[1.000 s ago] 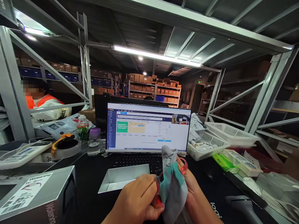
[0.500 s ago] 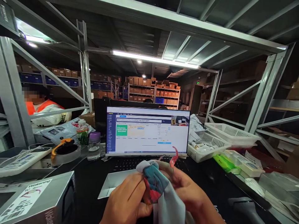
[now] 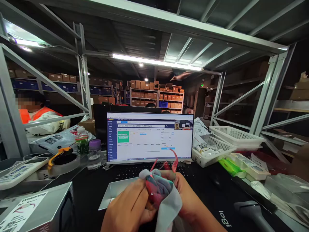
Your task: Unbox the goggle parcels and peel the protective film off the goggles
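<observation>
My left hand (image 3: 129,204) is closed on a light grey cloth (image 3: 170,204), bunched around what looks like a pair of glasses with pink arms (image 3: 175,159). Glimpses of teal and pink show among the folds. My right hand (image 3: 187,196) is closed on the glasses from the other side, beside one curved pink arm that sticks up; its fingertips are mostly hidden. Just behind my left hand lies an open pale box tray (image 3: 113,190), in front of the keyboard (image 3: 131,171).
A monitor (image 3: 149,138) stands ahead. At left are a printed grey box (image 3: 51,206), a tape roll (image 3: 64,161) and a purple-lidded bottle (image 3: 94,154). White baskets (image 3: 212,149), a green packet (image 3: 230,167) and a barcode scanner (image 3: 251,209) lie at right. A person in an orange vest (image 3: 36,114) sits far left.
The cloth has shifted and refolded around the glasses, and a second thin pink arm stands out more clearly. Both hands remain closed on them. The camera view has moved slightly.
</observation>
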`<state>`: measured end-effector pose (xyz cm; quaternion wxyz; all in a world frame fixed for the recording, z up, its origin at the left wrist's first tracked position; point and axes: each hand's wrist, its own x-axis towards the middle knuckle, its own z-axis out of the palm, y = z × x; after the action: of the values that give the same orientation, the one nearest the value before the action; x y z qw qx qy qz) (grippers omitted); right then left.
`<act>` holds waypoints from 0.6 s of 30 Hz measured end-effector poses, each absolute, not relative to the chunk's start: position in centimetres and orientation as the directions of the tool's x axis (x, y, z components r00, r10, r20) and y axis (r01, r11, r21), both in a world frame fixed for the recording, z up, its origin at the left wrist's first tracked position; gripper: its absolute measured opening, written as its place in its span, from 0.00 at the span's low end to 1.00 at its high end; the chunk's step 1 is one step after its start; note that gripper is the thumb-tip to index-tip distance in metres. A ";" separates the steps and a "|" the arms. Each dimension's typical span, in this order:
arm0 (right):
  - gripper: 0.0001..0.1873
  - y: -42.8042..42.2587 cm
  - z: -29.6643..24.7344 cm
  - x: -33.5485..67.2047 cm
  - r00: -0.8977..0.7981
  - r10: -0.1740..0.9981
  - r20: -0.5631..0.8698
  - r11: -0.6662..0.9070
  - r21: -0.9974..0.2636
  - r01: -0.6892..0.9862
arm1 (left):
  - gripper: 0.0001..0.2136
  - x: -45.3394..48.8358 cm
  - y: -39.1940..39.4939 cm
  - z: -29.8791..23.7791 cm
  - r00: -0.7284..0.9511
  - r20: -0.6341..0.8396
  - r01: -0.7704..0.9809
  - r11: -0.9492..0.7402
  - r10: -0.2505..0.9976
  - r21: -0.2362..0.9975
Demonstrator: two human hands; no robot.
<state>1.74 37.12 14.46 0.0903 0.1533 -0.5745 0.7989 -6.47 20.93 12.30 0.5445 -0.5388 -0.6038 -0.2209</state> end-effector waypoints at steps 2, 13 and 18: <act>0.20 37.4 14.9 2.1 -0.946 -0.046 0.321 -0.303 -0.907 -0.293 | 0.14 -6.7 20.5 12.0 0.220 0.877 0.870 0.320 0.428 -0.375; 0.19 39.3 15.9 3.4 -0.917 -0.217 0.334 -0.037 -0.942 -0.334 | 0.13 -6.0 20.7 13.1 0.116 0.904 0.907 0.327 0.412 -0.265; 0.18 38.0 15.1 2.3 -0.927 -0.172 0.332 -0.142 -0.940 -0.310 | 0.14 -5.7 20.9 14.3 0.043 0.939 0.908 0.378 0.341 -0.179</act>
<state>2.34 38.00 15.14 0.0472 0.1845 -0.6534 0.7327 -5.67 20.92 14.26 0.5309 -0.4896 -0.6381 -0.2672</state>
